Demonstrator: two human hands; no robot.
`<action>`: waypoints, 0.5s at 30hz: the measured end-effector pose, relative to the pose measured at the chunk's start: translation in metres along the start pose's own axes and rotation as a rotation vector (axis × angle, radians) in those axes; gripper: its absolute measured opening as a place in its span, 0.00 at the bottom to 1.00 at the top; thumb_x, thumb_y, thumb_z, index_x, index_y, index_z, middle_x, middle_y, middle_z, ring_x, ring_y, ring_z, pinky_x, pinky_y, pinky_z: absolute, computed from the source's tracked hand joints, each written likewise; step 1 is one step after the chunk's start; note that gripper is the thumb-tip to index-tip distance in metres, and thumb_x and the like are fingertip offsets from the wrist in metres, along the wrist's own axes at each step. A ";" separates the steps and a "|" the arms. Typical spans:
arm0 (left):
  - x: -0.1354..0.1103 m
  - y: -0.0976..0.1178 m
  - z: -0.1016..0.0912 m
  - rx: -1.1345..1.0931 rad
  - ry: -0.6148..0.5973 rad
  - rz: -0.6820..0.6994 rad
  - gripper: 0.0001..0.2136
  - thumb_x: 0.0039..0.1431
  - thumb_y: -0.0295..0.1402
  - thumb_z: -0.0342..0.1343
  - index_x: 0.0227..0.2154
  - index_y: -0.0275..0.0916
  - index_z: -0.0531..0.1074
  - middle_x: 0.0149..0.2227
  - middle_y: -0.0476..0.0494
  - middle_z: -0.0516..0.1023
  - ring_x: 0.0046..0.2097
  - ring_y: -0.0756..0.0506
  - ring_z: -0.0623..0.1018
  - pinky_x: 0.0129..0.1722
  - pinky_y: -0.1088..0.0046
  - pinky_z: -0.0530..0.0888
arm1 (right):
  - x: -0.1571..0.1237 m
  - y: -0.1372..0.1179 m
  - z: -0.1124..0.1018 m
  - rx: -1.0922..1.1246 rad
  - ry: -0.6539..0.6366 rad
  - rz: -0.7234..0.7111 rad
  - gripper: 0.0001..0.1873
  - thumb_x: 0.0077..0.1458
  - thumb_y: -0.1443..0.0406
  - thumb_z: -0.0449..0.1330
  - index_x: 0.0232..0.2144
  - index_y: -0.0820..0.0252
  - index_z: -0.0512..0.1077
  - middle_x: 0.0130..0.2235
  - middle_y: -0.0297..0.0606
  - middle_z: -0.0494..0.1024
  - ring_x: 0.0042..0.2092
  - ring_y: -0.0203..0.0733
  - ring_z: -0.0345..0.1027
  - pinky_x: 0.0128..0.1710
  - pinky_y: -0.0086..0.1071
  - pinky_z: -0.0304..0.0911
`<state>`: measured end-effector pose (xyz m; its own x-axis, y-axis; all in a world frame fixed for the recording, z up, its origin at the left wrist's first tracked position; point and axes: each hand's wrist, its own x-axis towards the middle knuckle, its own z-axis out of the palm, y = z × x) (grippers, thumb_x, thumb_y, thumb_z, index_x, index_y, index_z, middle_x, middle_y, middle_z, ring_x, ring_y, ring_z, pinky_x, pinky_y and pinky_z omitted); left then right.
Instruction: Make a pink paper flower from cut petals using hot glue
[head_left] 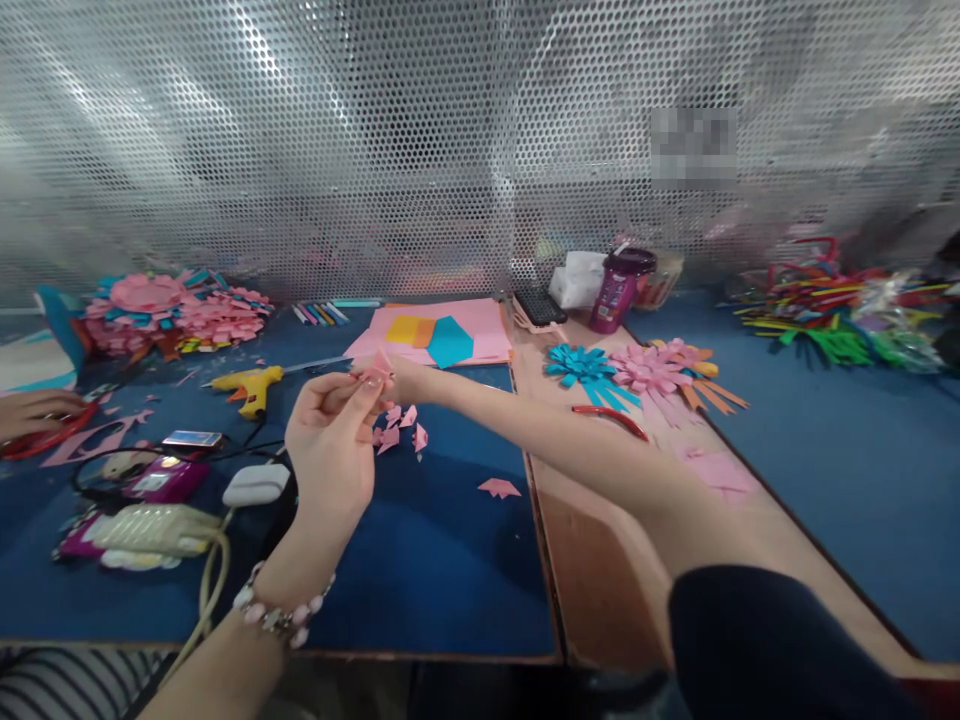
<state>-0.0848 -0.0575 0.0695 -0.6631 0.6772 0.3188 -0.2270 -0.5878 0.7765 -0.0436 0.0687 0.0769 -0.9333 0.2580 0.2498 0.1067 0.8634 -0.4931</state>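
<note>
Left hand (334, 440) up, wrist bent, fingertips pinching pink paper piece (379, 368). Right hand (411, 380) reaching far forward, arm straight, pinching same piece from other side. Piece in air above blue mat (450, 540). Purple cup (616, 290) label too blurry to read.

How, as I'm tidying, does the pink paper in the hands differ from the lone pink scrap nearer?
The held paper is pinched by left hand and right hand; the lone scrap is untouched. The held paper hovers above the blue mat; the lone scrap lies flat on it. Both are pink.
</note>
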 end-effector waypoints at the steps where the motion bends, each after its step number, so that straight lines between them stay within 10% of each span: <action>1: -0.002 -0.002 0.000 0.003 -0.001 -0.024 0.12 0.44 0.24 0.68 0.30 0.37 0.72 0.27 0.51 0.80 0.33 0.50 0.81 0.32 0.78 0.76 | -0.017 0.004 -0.004 -0.025 0.002 0.014 0.11 0.63 0.72 0.52 0.32 0.69 0.74 0.34 0.40 0.76 0.38 0.39 0.69 0.41 0.33 0.65; 9: -0.027 -0.030 0.005 0.090 -0.079 -0.391 0.14 0.44 0.28 0.70 0.31 0.36 0.70 0.30 0.45 0.81 0.36 0.47 0.81 0.32 0.77 0.75 | -0.207 -0.003 0.003 -0.103 0.048 0.147 0.24 0.53 0.52 0.64 0.47 0.62 0.74 0.47 0.45 0.74 0.50 0.47 0.66 0.51 0.41 0.63; 15: -0.042 -0.039 0.008 0.137 -0.194 -0.589 0.14 0.43 0.29 0.70 0.30 0.36 0.71 0.29 0.48 0.80 0.36 0.48 0.81 0.44 0.70 0.76 | -0.237 -0.002 0.018 -0.176 0.088 0.101 0.21 0.58 0.52 0.59 0.50 0.54 0.75 0.53 0.42 0.71 0.53 0.45 0.61 0.54 0.41 0.63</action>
<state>-0.0423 -0.0595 0.0299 -0.3109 0.9451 -0.1004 -0.4122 -0.0389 0.9103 0.1716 -0.0018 0.0039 -0.8824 0.3768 0.2819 0.2633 0.8918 -0.3678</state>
